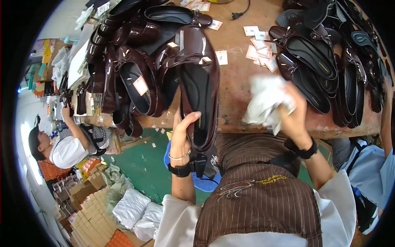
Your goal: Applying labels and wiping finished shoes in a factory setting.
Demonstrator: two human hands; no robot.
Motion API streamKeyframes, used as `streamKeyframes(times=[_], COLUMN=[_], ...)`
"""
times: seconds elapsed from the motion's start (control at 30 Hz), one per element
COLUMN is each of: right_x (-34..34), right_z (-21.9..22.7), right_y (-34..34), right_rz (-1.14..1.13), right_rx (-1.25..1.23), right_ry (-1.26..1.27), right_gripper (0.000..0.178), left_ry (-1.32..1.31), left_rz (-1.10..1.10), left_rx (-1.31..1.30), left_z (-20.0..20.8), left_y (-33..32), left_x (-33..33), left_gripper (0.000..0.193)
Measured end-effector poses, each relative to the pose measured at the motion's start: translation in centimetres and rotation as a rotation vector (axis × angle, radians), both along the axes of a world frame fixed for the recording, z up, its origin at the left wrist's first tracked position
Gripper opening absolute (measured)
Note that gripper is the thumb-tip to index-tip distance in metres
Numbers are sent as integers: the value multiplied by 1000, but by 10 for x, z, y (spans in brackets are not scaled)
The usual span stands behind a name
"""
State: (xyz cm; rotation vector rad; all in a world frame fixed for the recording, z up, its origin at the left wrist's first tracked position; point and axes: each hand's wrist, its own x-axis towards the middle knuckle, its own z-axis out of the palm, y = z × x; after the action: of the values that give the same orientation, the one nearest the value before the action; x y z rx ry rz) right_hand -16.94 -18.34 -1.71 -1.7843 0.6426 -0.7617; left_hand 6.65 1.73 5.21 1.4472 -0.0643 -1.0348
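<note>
The left hand (181, 133), just to the right of a heap of dark shoes (152, 88), is clamped on the rear part of one glossy brown shoe (199, 86). Its thumb lies over the side rim onto the black insole; the other fingers are mostly hidden behind. This shoe is held with its opening up toward the viewer. Its long axis runs away from the body, the toe at the far side over the work table (236, 68) and the heel near, past the table's edge. To the right of the shoe there is a gap, where the table shows. Then comes a crumpled white cloth (265, 99), apart from the shoe, about level with its middle and heel half. The right hand (294, 113) is closed on this cloth from its right side, so the cloth is between this hand and the shoe; the finger details are blurred. Farther right and beyond, another pile of bow-trimmed shoes (308, 78) lies on the table.
</note>
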Motion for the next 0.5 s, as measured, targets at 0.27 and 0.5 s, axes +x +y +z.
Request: streamKeyframes(times=[0.27,0.5], right_x=[114,128], right_z=[129,124], right_y=[52,34], right_rz=[141,222], right_rx=[-627,-796], right_ry=[-180,-95], right_gripper=[28,28], left_ry=[-16,19], left_rz=[-33,42], left_rx=[-360,-393], left_z=[1,7], left_y=[50,47], left_x=[-45,-43], left_gripper=[40,38])
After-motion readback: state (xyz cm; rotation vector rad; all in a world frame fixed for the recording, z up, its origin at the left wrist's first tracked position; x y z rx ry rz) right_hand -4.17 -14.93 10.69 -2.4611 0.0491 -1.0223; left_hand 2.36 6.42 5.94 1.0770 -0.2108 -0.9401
